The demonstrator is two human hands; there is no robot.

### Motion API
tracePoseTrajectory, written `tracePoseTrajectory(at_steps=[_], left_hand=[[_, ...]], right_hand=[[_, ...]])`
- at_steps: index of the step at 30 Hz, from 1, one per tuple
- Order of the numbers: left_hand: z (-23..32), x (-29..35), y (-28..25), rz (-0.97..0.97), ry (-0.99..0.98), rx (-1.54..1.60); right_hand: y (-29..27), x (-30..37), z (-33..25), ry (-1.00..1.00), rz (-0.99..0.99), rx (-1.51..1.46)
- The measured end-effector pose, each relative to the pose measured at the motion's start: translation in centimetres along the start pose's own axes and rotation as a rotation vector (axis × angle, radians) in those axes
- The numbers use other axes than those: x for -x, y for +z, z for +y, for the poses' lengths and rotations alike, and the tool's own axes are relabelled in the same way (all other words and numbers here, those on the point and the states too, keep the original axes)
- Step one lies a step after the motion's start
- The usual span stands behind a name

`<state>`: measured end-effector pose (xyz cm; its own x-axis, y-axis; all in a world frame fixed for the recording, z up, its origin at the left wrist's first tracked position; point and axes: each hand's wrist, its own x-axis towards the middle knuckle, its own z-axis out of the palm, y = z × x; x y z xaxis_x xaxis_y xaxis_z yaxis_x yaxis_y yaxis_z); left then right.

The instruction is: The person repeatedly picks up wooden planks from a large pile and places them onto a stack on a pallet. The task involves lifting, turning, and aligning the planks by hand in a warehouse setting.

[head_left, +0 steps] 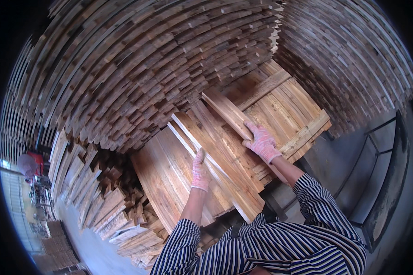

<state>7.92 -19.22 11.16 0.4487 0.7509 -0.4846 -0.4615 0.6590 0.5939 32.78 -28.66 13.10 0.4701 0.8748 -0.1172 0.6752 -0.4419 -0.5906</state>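
My left hand (200, 170), in a pink and white knit glove, grips a narrow wooden board (231, 176) by its pale edge. A second board edge lies close alongside it. To the right, my right hand (262, 142), gloved the same way, is closed around another wooden board (227, 112) that slants away toward the stacked wall. Both boards are over a bed of flat planks (156, 160). Farther right, planks with crosswise battens (305, 135) form a panel. The fingertips beneath the boards are partly hidden.
High stacks of boards (170, 55) rise ahead, and another stack (344, 59) stands at the right. Loose offcuts (112, 201) pile up at the left. A dark metal frame (381, 183) stands at the right. Farther left is a red object (36, 162) too small to make out.
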Motion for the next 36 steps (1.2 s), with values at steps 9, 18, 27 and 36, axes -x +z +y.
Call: tracePoseTrajectory(at_steps=[9,18,27,36], left_hand=[[0.8,-1.3,-0.1,0.118,-0.028,-0.14],[-0.4,-3.4,-1.0,0.176,-0.023,-0.192],[-2.7,-3.1,9.9,0.055,-0.057,-0.067],[-5.9,-5.7,8.9,-0.039,-0.189,0.005]], right_hand=[[0.2,-1.1,-0.2,-0.052,-0.194,-0.082],[1.2,-3.0,2.1,-0.085,-0.094,0.228],[-3.5,1.5,-2.4,0.024,-0.294,-0.389],[-2.4,-6.0,8.8,-0.046,-0.043,0.137]])
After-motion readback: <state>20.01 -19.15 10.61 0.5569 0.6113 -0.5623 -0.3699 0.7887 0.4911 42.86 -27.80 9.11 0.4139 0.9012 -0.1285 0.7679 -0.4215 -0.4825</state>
